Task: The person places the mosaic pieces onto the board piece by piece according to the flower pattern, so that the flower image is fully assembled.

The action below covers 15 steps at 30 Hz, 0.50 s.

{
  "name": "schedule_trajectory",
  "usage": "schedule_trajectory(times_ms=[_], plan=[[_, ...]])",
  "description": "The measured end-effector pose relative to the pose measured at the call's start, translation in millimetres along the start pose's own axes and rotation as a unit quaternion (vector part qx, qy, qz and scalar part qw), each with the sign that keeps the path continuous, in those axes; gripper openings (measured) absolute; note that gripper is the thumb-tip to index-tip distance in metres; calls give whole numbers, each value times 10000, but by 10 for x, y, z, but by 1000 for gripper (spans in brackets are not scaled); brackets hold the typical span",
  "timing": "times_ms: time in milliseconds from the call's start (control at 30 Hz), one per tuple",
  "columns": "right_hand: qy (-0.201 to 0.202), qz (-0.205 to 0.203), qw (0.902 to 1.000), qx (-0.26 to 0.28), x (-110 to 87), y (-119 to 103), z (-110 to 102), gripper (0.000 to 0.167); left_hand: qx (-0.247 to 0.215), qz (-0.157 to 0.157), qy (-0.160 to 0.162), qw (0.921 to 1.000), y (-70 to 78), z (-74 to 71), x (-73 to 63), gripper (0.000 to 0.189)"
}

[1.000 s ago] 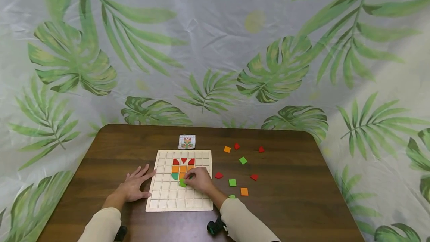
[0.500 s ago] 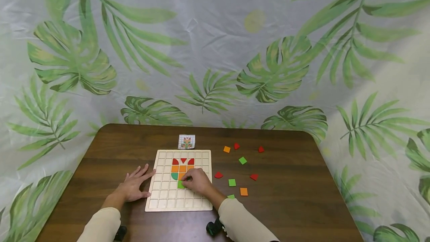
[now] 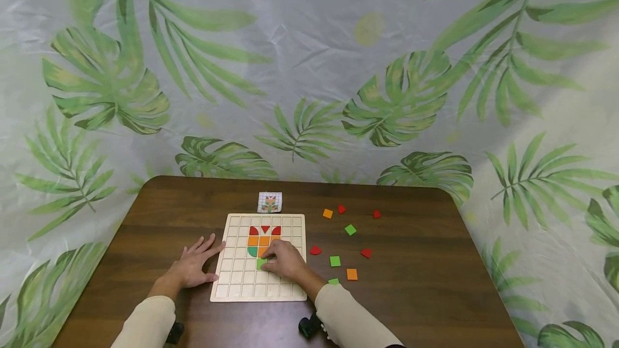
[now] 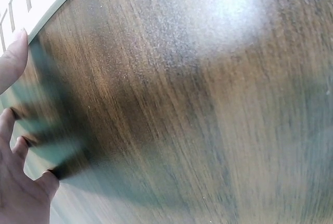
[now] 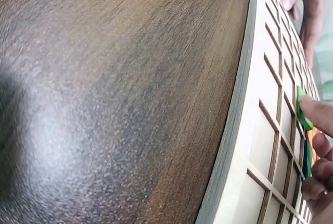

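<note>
A pale gridded board (image 3: 234, 286) lies on the table with red, orange and dark green pieces forming a pattern in its upper middle. Over its centre, my right hand (image 3: 288, 262) pinches a light green square tile (image 3: 260, 264) just below the orange squares. Seen from the right wrist, the thumb presses that tile (image 5: 302, 110) against the grid, and a dark green piece (image 5: 307, 159) shows beside the curled fingers. My left hand (image 3: 191, 268) rests spread at the board's left edge, thumb and a fingertip touching it. Part of the pattern is hidden behind my right hand.
A small printed pattern card (image 3: 269, 202) lies beyond the board. Right of the board are scattered loose red pieces (image 3: 366, 253), orange squares (image 3: 352, 274) and green squares (image 3: 335, 261), one partly covered by the right sleeve (image 3: 348, 313). A leaf-print curtain (image 3: 309, 69) hangs behind the table.
The light green tile, tilted in my right fingers a second ago, has turned straight and settled into line below the orange squares. My left hand stays in place.
</note>
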State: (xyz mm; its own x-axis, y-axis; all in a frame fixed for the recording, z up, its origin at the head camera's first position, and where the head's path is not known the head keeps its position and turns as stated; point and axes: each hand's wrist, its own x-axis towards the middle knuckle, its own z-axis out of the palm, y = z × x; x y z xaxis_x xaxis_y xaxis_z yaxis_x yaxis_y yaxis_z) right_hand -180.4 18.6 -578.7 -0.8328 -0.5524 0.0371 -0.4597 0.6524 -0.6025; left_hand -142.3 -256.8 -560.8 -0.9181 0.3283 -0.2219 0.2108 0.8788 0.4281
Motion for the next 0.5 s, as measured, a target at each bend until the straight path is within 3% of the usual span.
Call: schedule_trajectory(times_ms=[500], plan=[[56, 43, 10000, 23, -22, 1, -2, 15, -5, -58, -52, 10000, -13, 13, 16, 83]])
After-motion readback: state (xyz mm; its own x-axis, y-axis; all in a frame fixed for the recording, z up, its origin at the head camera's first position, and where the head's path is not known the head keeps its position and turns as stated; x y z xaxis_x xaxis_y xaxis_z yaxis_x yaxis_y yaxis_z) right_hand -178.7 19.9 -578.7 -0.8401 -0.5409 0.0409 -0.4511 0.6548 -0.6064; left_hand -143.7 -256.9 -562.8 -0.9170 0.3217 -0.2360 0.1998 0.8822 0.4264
